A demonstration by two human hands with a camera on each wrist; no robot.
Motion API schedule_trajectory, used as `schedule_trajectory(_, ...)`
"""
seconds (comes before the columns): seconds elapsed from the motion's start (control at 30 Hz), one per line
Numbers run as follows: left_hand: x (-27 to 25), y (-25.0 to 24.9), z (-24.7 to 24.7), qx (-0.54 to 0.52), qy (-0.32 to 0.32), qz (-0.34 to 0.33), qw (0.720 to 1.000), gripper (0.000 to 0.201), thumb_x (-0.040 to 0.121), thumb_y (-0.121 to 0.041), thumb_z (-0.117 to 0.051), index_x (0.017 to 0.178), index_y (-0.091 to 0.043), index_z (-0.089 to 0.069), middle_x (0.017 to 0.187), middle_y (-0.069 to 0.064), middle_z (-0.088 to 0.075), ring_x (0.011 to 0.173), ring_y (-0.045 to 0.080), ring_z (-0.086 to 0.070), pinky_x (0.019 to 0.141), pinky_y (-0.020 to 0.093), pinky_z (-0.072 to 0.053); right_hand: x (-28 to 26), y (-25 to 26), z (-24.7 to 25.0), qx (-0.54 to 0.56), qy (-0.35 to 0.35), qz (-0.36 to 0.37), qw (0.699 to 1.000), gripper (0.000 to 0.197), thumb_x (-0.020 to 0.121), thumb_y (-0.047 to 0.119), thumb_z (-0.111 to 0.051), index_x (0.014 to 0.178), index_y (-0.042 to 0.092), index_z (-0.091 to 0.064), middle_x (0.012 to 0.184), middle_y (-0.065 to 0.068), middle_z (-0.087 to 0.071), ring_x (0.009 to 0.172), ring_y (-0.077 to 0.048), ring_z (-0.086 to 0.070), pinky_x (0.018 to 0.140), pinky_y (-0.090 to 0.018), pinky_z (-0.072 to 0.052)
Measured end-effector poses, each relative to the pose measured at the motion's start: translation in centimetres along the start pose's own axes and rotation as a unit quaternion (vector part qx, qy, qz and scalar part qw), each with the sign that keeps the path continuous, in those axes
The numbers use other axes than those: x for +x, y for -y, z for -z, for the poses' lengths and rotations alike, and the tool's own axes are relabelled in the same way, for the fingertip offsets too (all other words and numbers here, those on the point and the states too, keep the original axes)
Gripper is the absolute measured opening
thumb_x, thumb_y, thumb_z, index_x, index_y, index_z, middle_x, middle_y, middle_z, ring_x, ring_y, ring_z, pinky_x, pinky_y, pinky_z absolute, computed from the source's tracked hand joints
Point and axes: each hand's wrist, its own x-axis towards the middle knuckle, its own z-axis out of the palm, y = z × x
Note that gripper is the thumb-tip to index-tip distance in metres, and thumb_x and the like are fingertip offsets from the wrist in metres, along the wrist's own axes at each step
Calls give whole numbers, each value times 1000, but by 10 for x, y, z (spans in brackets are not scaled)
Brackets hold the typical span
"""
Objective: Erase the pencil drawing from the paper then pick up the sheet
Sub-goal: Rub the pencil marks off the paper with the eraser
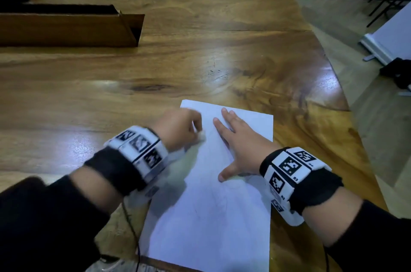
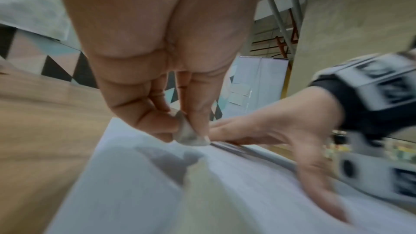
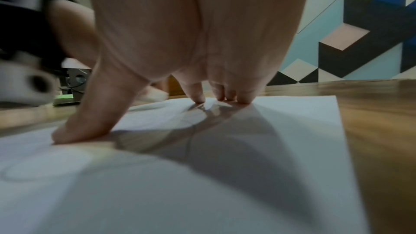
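Wooden table (image 1: 200, 49) — eraser (image 2: 189, 134) on paper (image 1: 211, 216).

Paper (image 1: 206, 216) on table (image 1: 200, 53), box (image 1: 66, 29) behind-left.

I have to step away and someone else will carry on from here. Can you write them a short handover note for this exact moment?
Left hand: pinches a small white eraser in its fingers, its tip down on the sheet of paper, near the far left part.
Right hand: flat, fingers spread, pressing the sheet against the wooden table.
Done: erasing is under way.
Left: faint pencil lines still show under and near the right hand, so finish erasing, then pick up the sheet.
Also on the table: a cardboard box at far left, clear of the work.
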Motion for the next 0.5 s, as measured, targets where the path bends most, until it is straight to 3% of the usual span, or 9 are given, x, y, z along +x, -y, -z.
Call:
schedule_trajectory(0.1, 22, -4, -3, 18, -16, 12, 1000, 11, 74, -9, -64, 85, -10, -63, 76, 4, -57, 80, 26, -56, 70, 27, -41, 1, 1, 0, -5, -4, -8, 1000, 132, 64, 55, -79, 151, 20, 14, 154, -3, 32, 143, -17, 24, 114, -27, 4)
schedule_trajectory(0.17, 8, -2, -9, 20, -1, -3, 1000, 8, 75, -13, -64, 82, -11, -63, 75, 6, -58, 76, 26, -54, 66, 27, -39, 1, 0, -1, -5, -2, -9, 1000, 132, 64, 55, -79, 151, 20, 14, 154, -4, 32, 143, -17, 25, 115, -27, 4)
schedule_trajectory(0.27, -29, 4, -17, 35, 103, -64, 992, 7, 70, -20, -70, 72, -15, -65, 72, 5, -63, 67, 18, -53, 58, 21, -37, 1, -1, -1, -2, -1, -8, 1000, 131, 65, 54, -79, 151, 20, 14, 153, -4, 33, 143, -17, 26, 114, -27, 5)
schedule_trajectory(0.33, -31, 6, -16, 48, 168, -66, 982, 7, 69, -18, -70, 76, -17, -69, 77, 5, -69, 68, 13, -54, 56, 13, -34, 0, -1, -1, 0, -3, -6, 1000, 131, 65, 54, -79, 151, 20, 15, 153, -3, 33, 143, -16, 26, 114, -26, 6)
schedule_trajectory(0.4, -11, 2, -10, 59, 132, -54, 988, 11, 71, -12, -65, 80, -17, -69, 79, 5, -70, 71, 15, -54, 57, 14, -35, 1, 0, -1, 1, -2, -6, 1000, 131, 65, 53, -79, 151, 21, 15, 153, -3, 33, 143, -16, 26, 114, -26, 5)
schedule_trajectory(0.5, 18, -7, -6, 25, 11, -20, 999, 8, 75, -13, -64, 83, -12, -65, 73, 0, -58, 75, 18, -51, 65, 23, -38, 1, 0, -1, 3, -3, -10, 1000, 132, 64, 53, -80, 150, 21, 15, 154, -2, 33, 143, -16, 26, 114, -27, 4)
